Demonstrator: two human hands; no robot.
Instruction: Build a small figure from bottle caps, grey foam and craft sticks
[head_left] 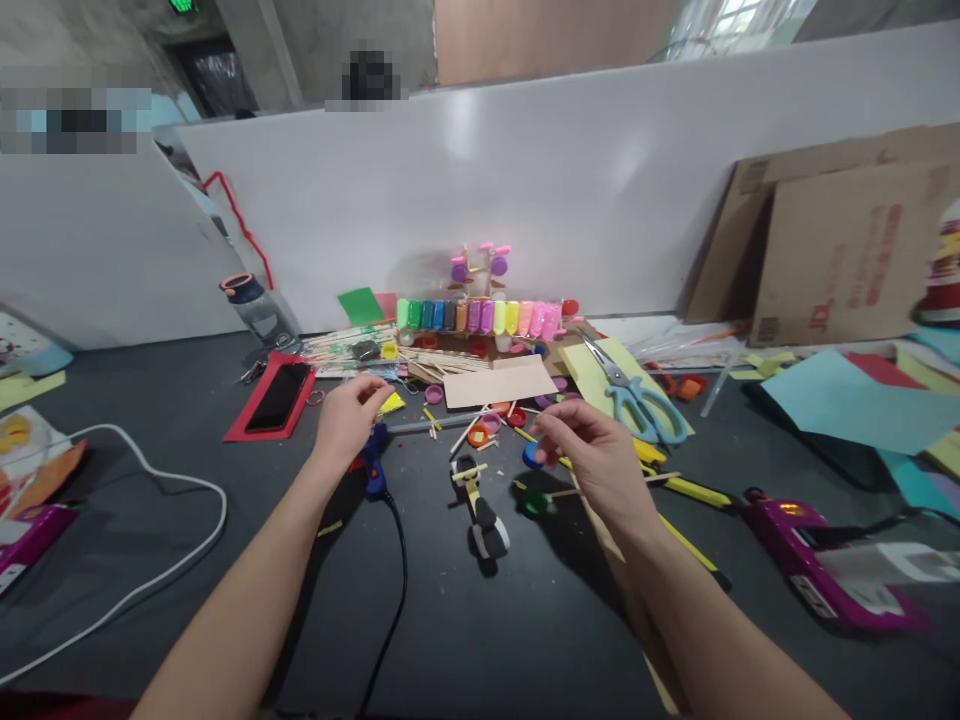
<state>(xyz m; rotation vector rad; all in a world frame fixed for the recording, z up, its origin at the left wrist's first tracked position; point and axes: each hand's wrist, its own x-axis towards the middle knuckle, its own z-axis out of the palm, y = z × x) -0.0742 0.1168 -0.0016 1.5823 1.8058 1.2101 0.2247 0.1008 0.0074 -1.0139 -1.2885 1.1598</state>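
My left hand [351,420] is closed in a pinch above the blue glue gun [375,465]; whatever its fingertips hold is too small to make out. My right hand [596,455] has its thumb and fingers pressed together beside a blue cap [533,456], and I cannot tell what is in the pinch. Below its fingers, a green cap [534,502] lies near a thin wooden stick. Between my hands, a small black, white and yellow model [482,508] rests on the dark table [465,640], a short stick across its upper end.
Blue-handled scissors [646,408] lie on yellow paper at the right. Coloured clay packs [480,317] line the back, with sticks and cardboard in front. A phone [277,395] and bottle [262,315] are at the left. The glue gun's cord [403,570] runs toward the front edge.
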